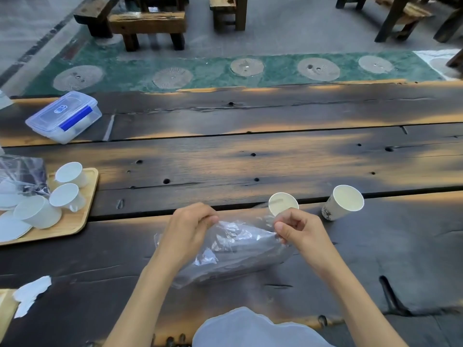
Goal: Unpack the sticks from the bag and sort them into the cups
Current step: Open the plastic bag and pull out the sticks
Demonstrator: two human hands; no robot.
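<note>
A clear plastic bag (230,251) lies on the dark wooden table (250,159) in front of me. Dark shapes show faintly through the plastic; I cannot make out sticks for certain. My left hand (190,229) pinches the bag's upper edge at its left side. My right hand (298,229) pinches the same edge at the right, fingers curled. Two white paper cups stand just beyond the bag: one (281,202) right behind my right hand, partly hidden by it, the other (343,201) further right, tilted in view.
At the left a wooden tray (82,219) carries several white cups, saucers and a crumpled clear bag (22,176). A clear lidded box with blue clips (64,116) sits far left. White paper (32,294) lies near the front left edge. Benches stand beyond the table.
</note>
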